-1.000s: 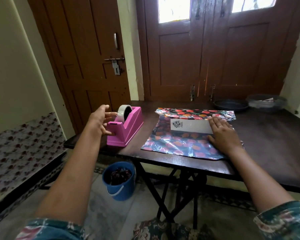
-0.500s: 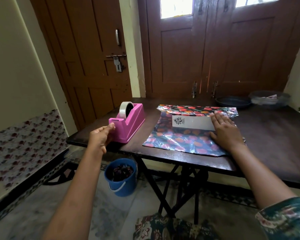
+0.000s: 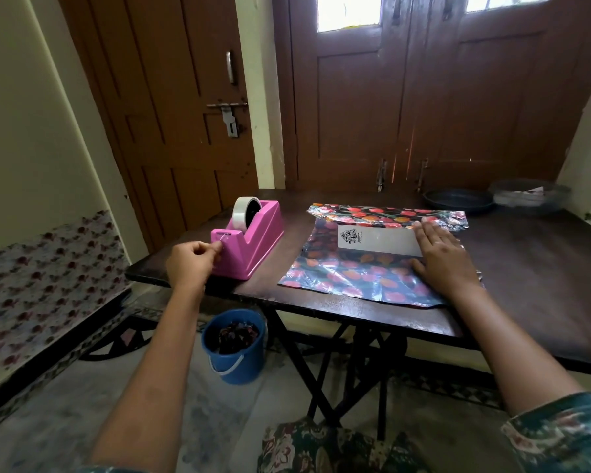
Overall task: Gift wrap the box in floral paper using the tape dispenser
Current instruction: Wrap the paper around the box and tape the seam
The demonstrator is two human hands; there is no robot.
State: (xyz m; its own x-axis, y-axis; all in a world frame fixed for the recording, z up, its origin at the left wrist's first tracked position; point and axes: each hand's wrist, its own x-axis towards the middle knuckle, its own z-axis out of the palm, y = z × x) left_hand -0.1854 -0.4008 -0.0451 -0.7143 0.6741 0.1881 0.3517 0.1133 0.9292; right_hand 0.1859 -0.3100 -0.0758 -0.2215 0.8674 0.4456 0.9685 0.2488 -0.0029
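At the table's (image 3: 526, 302) nine o'clock edge, the left hand (image 3: 191, 264) meets the near end of the pink dispenser (image 3: 256, 247); thumb and forefinger pinch the loose end of the tape (image 3: 243, 213) at the cutter, and the other fingers are curled into the palm; the roll stands upright in the dispenser's far half, toward eleven o'clock. Under the edge, at seven o'clock, a blue bucket (image 3: 234, 356) sits on the floor with dark scraps inside. The floral paper (image 3: 355, 278) lies spread at the table's middle, shiny, its twelve o'clock edge crumpled and raised; the box (image 3: 377, 241), flat and white with a dark print at its nine o'clock end, lies on the paper's far half. The right hand (image 3: 447, 257) lies flat over the box's three o'clock end; its fingers are straight and pressed together, pointing to eleven o'clock, with the palm on the paper. At the table's one o'clock corner sits a dark pan (image 3: 458, 201); just beside it, at two o'clock, is a clear bowl (image 3: 529, 196) whose contents I cannot make out.
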